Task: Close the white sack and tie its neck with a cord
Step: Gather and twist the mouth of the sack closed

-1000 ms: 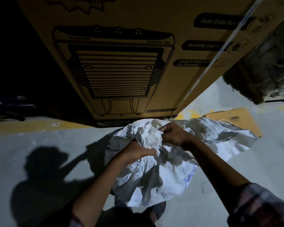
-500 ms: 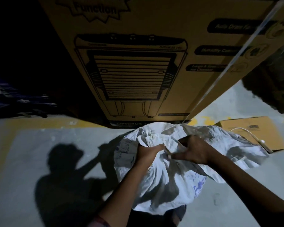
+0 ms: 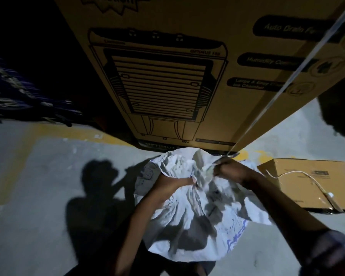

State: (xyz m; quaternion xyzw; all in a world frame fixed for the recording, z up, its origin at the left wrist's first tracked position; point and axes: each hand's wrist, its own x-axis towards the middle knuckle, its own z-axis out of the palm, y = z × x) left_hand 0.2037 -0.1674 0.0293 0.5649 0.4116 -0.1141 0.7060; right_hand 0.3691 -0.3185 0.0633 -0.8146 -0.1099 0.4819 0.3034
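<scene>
The white sack (image 3: 189,212) sits on the floor (image 3: 48,196) right in front of me, near the big carton (image 3: 187,66). My left hand (image 3: 173,181) has its fingers clamped on a bunch of the mouth; my right hand (image 3: 230,171) pinches the far-right folds. If either grip loosens, I think the gathered cloth springs open. The white cord (image 3: 299,175) lies on the small box (image 3: 311,184) at right, out of reach. Since half a second ago my right hand has pulled farther right, spreading the bunch.
</scene>
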